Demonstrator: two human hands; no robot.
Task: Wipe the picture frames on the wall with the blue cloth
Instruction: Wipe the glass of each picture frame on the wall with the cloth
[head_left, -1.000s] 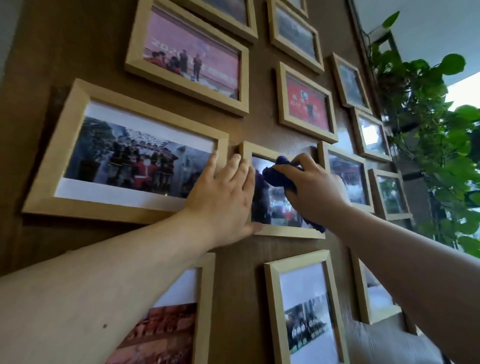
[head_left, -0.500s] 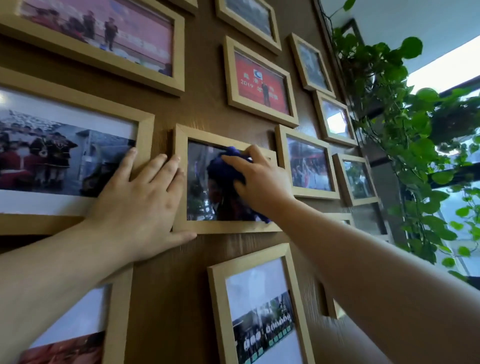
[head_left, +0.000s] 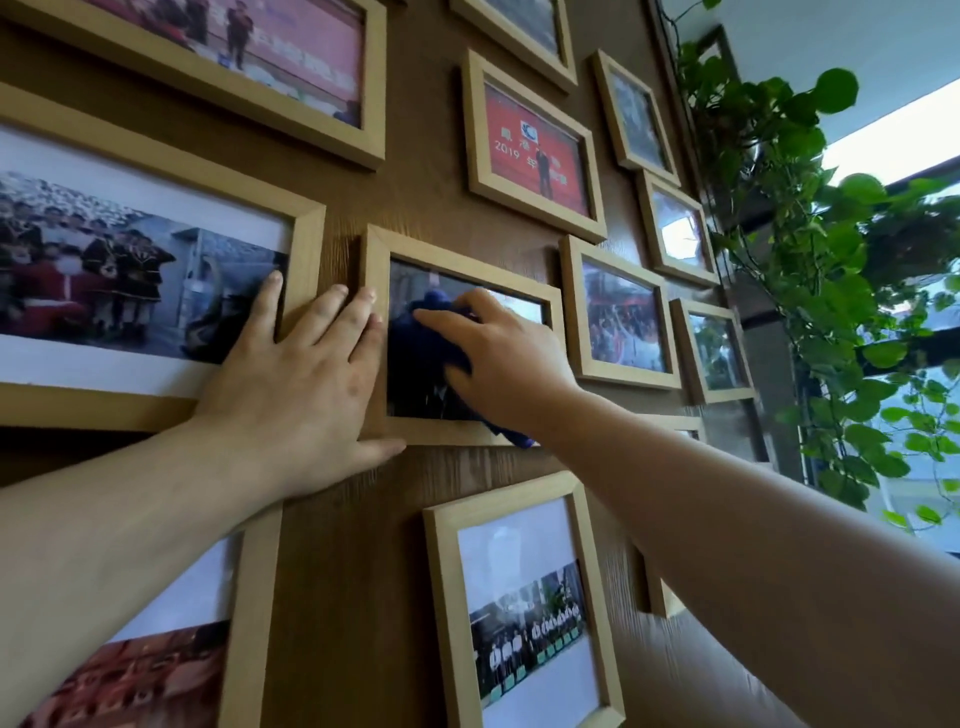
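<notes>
On the brown wood-grain wall (head_left: 343, 571), a cluster of light wooden picture frames hangs close together. At the centre is a small landscape frame (head_left: 470, 265) with dark glass, and the blue cloth (head_left: 421, 343) lies bunched against that glass, covering its left and middle part, with a corner of cloth showing below the frame's lower edge near the wrist. The right hand (head_left: 498, 358) presses on the cloth from the right, its fingers (head_left: 441, 318) laid over the fabric and curled lightly onto it, grasping the cloth against the pane. The left hand (head_left: 301, 379) lies flat and spread on the wall, fingers released and holding nothing; its fingertips reach onto the right edge of the large group-photo frame (head_left: 306, 234) and the left rail of the small frame, while the thumb runs under that small frame's lower left corner. Above hangs a red-photo frame (head_left: 535, 145), and below a tall portrait frame (head_left: 519, 597). A trailing green plant (head_left: 810, 249) hangs at the right beside a bright window.
</notes>
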